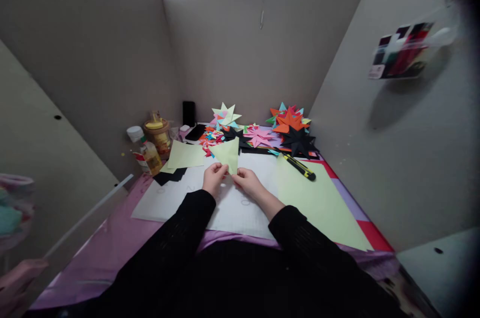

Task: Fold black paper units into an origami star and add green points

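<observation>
A folded pale green paper (229,154), triangular in outline, is held up between my two hands over the white sheet (255,213). My left hand (215,178) pinches its lower left part between thumb and fingers. At its lower right corner, my right hand (248,181) has its fingers closed on the same paper. Pale green paper pieces (185,155) lie to the left, partly over black paper (170,176). On the right rests a large pale green sheet (318,200) with a black and yellow utility knife (300,166) on it.
Folded paper stars stand at the back, among them an orange star (290,122), a black star (299,142) and a pink star (258,136). A glue bottle (152,158) and a jar (158,135) are at back left. Grey partitions (258,58) enclose the desk. Another person's hand (22,278) shows at lower left.
</observation>
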The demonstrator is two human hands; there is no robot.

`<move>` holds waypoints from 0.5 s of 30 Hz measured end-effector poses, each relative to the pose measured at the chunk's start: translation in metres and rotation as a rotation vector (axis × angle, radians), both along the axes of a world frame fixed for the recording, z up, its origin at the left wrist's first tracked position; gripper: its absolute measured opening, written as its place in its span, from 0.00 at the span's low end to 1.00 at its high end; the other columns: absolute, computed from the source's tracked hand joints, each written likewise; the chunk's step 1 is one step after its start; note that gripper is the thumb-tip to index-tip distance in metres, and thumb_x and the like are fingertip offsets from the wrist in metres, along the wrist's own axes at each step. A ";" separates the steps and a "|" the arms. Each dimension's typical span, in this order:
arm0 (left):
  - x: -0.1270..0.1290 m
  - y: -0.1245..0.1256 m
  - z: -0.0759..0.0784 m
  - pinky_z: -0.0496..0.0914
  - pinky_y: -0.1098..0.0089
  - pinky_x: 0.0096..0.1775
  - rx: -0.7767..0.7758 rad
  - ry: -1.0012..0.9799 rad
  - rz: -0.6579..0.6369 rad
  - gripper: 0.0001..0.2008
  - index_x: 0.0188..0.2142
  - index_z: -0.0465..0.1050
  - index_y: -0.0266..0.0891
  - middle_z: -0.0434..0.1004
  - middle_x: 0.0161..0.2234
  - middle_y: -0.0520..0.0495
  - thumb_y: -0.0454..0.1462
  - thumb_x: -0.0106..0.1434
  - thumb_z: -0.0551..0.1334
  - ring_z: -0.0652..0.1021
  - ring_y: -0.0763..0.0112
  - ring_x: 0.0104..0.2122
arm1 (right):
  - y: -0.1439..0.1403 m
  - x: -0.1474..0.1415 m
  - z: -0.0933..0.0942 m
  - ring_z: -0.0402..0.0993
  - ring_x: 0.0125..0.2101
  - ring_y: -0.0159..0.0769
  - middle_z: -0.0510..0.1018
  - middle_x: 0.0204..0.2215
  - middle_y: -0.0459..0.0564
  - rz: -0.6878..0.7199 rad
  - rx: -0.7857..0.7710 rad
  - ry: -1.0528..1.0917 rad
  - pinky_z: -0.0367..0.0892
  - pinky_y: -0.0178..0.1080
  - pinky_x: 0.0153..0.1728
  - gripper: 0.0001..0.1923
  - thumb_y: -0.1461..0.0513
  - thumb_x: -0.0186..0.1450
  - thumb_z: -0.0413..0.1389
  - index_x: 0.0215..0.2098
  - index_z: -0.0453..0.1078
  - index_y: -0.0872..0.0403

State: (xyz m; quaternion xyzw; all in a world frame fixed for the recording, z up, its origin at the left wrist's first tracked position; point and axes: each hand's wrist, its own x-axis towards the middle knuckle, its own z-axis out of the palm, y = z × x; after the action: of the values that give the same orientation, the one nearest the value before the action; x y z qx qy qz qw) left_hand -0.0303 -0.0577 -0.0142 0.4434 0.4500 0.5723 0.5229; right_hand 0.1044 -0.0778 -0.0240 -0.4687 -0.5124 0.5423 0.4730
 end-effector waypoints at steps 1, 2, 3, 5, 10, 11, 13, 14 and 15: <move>-0.001 0.001 -0.001 0.62 0.73 0.25 0.008 0.007 0.013 0.14 0.21 0.69 0.36 0.72 0.18 0.51 0.43 0.47 0.69 0.69 0.75 0.19 | -0.001 0.001 0.000 0.56 0.11 0.24 0.65 0.10 0.38 0.006 0.012 -0.018 0.49 0.29 0.13 0.14 0.58 0.53 0.60 0.20 0.59 0.53; -0.002 0.002 -0.001 0.61 0.73 0.24 0.016 0.013 0.026 0.14 0.20 0.68 0.36 0.71 0.17 0.51 0.43 0.49 0.68 0.68 0.75 0.19 | -0.001 0.002 -0.001 0.56 0.11 0.24 0.65 0.10 0.38 0.015 0.021 -0.033 0.48 0.29 0.13 0.14 0.58 0.54 0.59 0.19 0.59 0.53; -0.003 0.003 -0.002 0.60 0.73 0.24 0.025 0.016 0.039 0.15 0.18 0.68 0.36 0.71 0.17 0.51 0.43 0.50 0.67 0.67 0.76 0.18 | -0.001 0.004 -0.001 0.56 0.11 0.24 0.65 0.10 0.38 0.025 0.030 -0.047 0.49 0.30 0.13 0.14 0.58 0.54 0.59 0.19 0.59 0.53; -0.004 0.005 -0.004 0.60 0.73 0.25 0.041 0.012 0.065 0.15 0.18 0.68 0.37 0.70 0.17 0.52 0.44 0.51 0.67 0.66 0.76 0.18 | -0.001 0.005 -0.001 0.58 0.12 0.25 0.66 0.11 0.39 0.042 0.048 -0.066 0.51 0.30 0.14 0.13 0.58 0.54 0.58 0.18 0.59 0.53; 0.001 0.006 -0.006 0.65 0.73 0.28 0.047 -0.042 0.026 0.15 0.28 0.71 0.36 0.74 0.22 0.51 0.44 0.48 0.69 0.71 0.74 0.23 | -0.001 0.004 -0.003 0.59 0.13 0.25 0.66 0.11 0.40 0.055 0.067 -0.090 0.52 0.30 0.15 0.13 0.58 0.55 0.57 0.18 0.60 0.53; 0.002 0.006 -0.006 0.66 0.72 0.28 0.045 -0.049 -0.006 0.17 0.30 0.71 0.35 0.75 0.23 0.49 0.44 0.46 0.70 0.73 0.72 0.24 | 0.000 0.004 -0.004 0.58 0.12 0.25 0.66 0.11 0.40 0.058 0.067 -0.096 0.51 0.30 0.15 0.13 0.58 0.55 0.57 0.18 0.61 0.53; 0.005 0.004 -0.006 0.66 0.71 0.28 0.043 -0.058 -0.059 0.19 0.31 0.72 0.34 0.76 0.25 0.47 0.42 0.42 0.72 0.74 0.71 0.24 | 0.001 0.003 -0.006 0.57 0.12 0.24 0.65 0.10 0.39 0.063 0.070 -0.108 0.50 0.30 0.14 0.12 0.58 0.55 0.58 0.19 0.61 0.53; 0.006 0.004 -0.007 0.66 0.71 0.28 0.042 -0.062 -0.071 0.19 0.30 0.72 0.33 0.77 0.25 0.46 0.41 0.41 0.73 0.74 0.70 0.24 | 0.002 0.004 -0.007 0.56 0.12 0.24 0.65 0.11 0.39 0.065 0.072 -0.113 0.49 0.30 0.14 0.12 0.58 0.54 0.58 0.19 0.61 0.54; 0.006 0.004 -0.007 0.66 0.71 0.27 0.041 -0.068 -0.073 0.18 0.30 0.72 0.33 0.76 0.24 0.46 0.41 0.41 0.73 0.73 0.71 0.23 | 0.003 0.004 -0.008 0.56 0.12 0.24 0.65 0.11 0.39 0.066 0.075 -0.116 0.49 0.29 0.14 0.12 0.58 0.54 0.59 0.19 0.61 0.54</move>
State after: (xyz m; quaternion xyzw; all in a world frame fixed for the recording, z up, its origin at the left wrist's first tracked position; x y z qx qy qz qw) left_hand -0.0244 -0.0541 -0.0217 0.4507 0.4037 0.5765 0.5491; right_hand 0.1079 -0.0751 -0.0318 -0.4642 -0.5740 0.5098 0.4418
